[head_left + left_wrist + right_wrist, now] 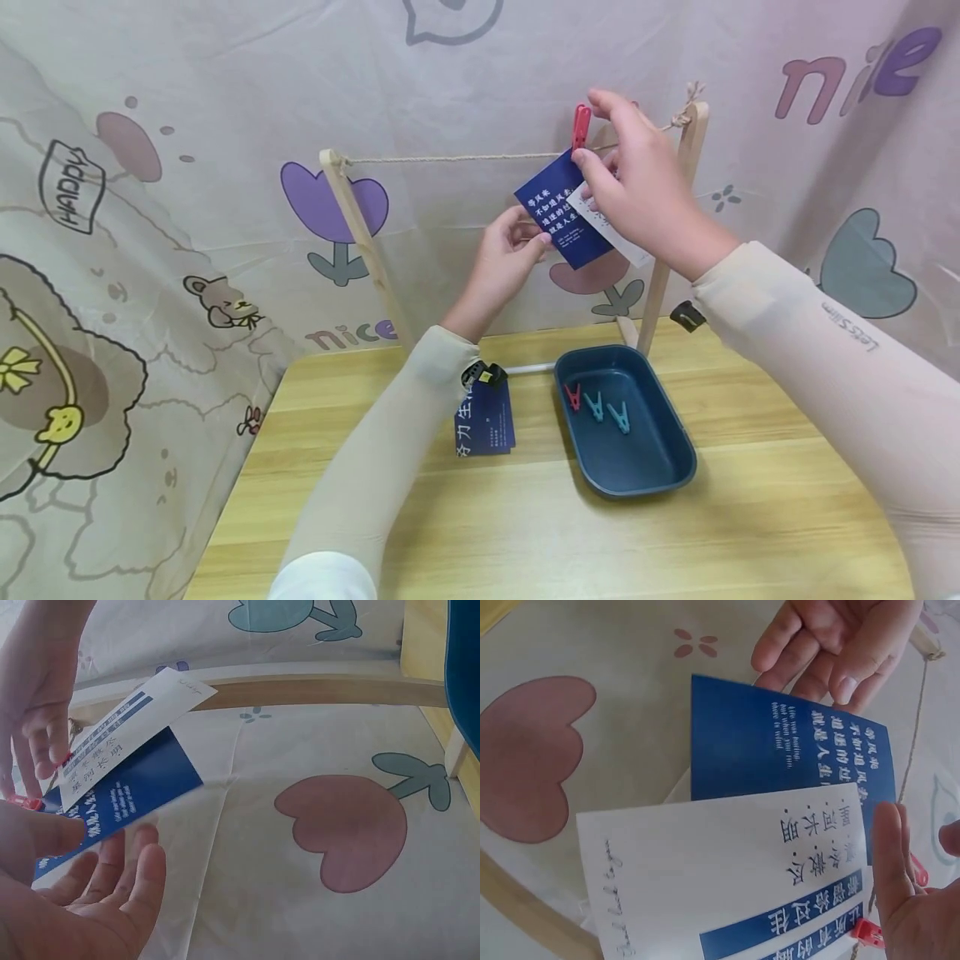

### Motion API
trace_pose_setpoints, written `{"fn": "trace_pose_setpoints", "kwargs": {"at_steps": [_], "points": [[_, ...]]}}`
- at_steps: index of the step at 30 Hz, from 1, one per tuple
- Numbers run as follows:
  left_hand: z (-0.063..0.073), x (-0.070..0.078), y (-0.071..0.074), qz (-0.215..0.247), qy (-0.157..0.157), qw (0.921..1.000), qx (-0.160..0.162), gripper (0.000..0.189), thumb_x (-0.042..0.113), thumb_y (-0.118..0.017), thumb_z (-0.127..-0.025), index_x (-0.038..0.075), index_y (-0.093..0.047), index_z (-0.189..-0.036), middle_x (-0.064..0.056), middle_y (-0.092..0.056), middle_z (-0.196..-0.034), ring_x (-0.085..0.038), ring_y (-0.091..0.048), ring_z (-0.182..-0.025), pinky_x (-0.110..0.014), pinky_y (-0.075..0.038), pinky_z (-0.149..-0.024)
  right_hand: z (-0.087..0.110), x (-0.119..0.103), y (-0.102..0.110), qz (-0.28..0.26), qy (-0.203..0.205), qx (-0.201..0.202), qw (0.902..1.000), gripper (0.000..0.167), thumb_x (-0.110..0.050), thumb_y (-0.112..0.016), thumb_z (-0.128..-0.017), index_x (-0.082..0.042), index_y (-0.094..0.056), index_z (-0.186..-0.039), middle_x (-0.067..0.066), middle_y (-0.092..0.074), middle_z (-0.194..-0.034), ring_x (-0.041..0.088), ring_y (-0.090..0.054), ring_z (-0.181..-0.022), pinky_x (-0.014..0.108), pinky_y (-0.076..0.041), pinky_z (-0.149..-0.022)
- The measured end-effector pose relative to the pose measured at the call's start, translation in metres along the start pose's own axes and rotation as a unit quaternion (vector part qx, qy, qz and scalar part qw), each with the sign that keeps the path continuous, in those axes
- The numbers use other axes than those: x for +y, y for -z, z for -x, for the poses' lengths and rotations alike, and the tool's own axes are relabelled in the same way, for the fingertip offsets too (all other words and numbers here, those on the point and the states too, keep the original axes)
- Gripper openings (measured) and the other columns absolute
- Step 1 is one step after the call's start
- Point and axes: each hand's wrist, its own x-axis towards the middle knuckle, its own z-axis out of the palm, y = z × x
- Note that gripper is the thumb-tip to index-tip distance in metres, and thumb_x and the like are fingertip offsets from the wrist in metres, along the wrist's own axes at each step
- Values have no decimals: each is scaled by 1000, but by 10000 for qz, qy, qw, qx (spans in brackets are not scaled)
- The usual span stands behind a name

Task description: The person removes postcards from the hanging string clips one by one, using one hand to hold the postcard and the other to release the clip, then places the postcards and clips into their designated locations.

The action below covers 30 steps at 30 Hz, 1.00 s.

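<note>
A blue card with white writing hangs tilted under a red clothespin on the rope. Beside it, a white card with blue bands overlaps it. My left hand is at the blue card's lower left edge, thumb in front and relaxed fingers behind. In the left wrist view a gap shows between that thumb and the fingers. My right hand is spread around the red clothespin, index finger raised and thumb beside the clip. It partly hides a second red clothespin.
Two wooden posts carry the rope. On the table stands a dark blue tray with a red clothespin and two teal clothespins. More blue cards lie left of it, partly under my left forearm. A patterned cloth hangs behind.
</note>
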Motion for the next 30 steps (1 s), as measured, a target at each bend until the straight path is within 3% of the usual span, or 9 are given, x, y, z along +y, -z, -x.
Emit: {"fn": "trace_pose_setpoints", "kwargs": {"at_steps": [6, 14, 20, 26, 30], "points": [[4, 3, -3, -68, -42, 9999, -97, 32, 2, -62, -109, -3, -63, -140, -22, -73, -116, -28, -77, -93, -37, -68, -86, -9, -2, -2, -719, -266, -110, 9970, 54, -22, -51, -115, -15, -37, -167, 9, -54, -162, 18, -71, -72, 20, -60, -63], [5, 6, -6, 60, -100, 9999, -96, 29, -1, -59, -109, -5, -65, -137, -23, -73, -116, -26, -76, -87, -42, -68, -87, -29, -12, 0, -1777, -1136, 81, 9775, 47, -12, -42, -115, -7, -45, -161, 16, -54, -157, 13, -68, -65, 24, -64, -63], [5, 6, -8, -7, -6, 10000, -50, 28, 0, -60, -109, -3, -66, -137, -20, -73, -114, -26, -76, -88, -36, -68, -85, -32, -14, 0, -1842, -1371, 311, 9728, 42, -7, -41, -113, -4, -53, -153, 12, -61, -143, 11, -67, -59, 24, -62, -59], [5, 5, -8, -31, 11, 10000, -39, 27, 0, -61, -109, -4, -66, -135, -20, -72, -112, -25, -75, -86, -44, -68, -88, -34, -12, -1, -2018, -1460, 485, 9673, 39, -4, -47, -111, -1, -59, -148, 3, -63, -125, 10, -66, -56, 23, -62, -58], [6, 4, -8, -7, 18, 10000, -20, 26, -1, -61, -108, -6, -66, -133, -21, -72, -109, -30, -76, -87, -53, -66, -92, -36, -11, -1, -2245, -1567, 623, 9598, 37, -3, -53, -108, 0, -64, -143, 7, -69, -119, 10, -65, -54, 22, -61, -56]]}}
